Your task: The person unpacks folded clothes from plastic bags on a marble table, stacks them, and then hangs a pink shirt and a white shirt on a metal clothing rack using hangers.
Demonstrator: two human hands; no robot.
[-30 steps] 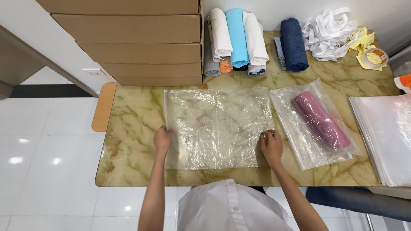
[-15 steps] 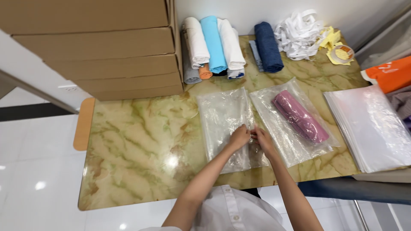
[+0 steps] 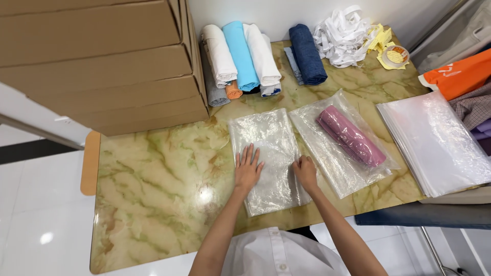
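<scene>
Fingers (image 3: 249, 155) of the left hand (image 3: 247, 170) lie flat and spread, palm down, pressing on the folded clear plastic bag (image 3: 268, 158); nothing is gripped. Right hand (image 3: 306, 171) rests at the bag's right edge with fingers curled under; whether they pinch the film cannot be told. Bag: thin, crinkled, glossy transparent film, folded to a tall narrow rectangle, lying flat on the desk (image 3: 153, 184) near its front edge, slightly tilted. The left palm covers the bag's lower left area and the right knuckles touch its lower right margin, so the bag spans between the two hands and reaches away from them toward the back. Desk surface: polished marble pattern, cream with green veining, reflective. Just beside the bag on the right, a second clear bag (image 3: 337, 153), touching or overlapping its edge, holds a rolled mauve cloth (image 3: 350, 142), cylindrical, set diagonally. Further right, a flat stack of clear bags (image 3: 434, 138), smooth and squared. At the back: rolled towels (image 3: 240, 56) in white, light blue, grey and orange; a rolled dark blue cloth (image 3: 307, 53); a loose heap of white straps (image 3: 342, 36). Back left: stacked brown cardboard boxes (image 3: 97, 61), matte.
</scene>
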